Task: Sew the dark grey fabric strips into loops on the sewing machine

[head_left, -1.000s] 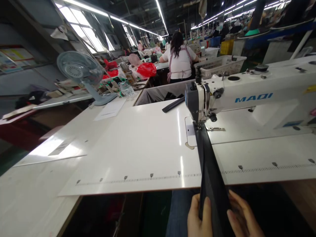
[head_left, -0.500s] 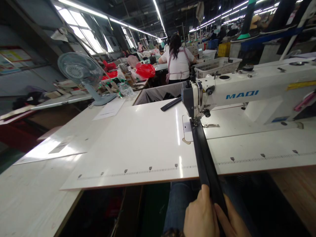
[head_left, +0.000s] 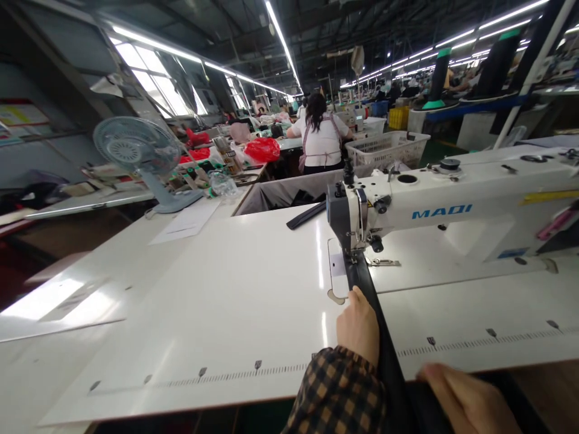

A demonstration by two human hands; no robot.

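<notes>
A long black strip (head_left: 385, 337), leather-like and folded lengthwise, runs from beneath the presser foot of the white sewing machine (head_left: 443, 211) toward me and over the table's front edge. Just in front of the needle area, my left hand (head_left: 358, 325) has its fingers closed on the strip's left edge. My right hand (head_left: 468, 398) is lower, at the front edge, right of the strip and close to dark material there. Motion smears its fingers, so its grip is unclear. Another short black strip (head_left: 307, 215) lies behind the machine head.
A ruler scale marks the front of the white table (head_left: 203, 301). Left stand a grey fan (head_left: 140, 150) and a paper sheet (head_left: 185, 222). Beyond are a fabric-lined bin (head_left: 271, 193), a white basket (head_left: 386, 149) and a seated co-worker (head_left: 322, 135). Thread cones (head_left: 438, 81) stand at right.
My left hand has moved up along the black strip, close to the presser foot. My right hand has shifted right, away from the left one. The camera view has tilted up.
</notes>
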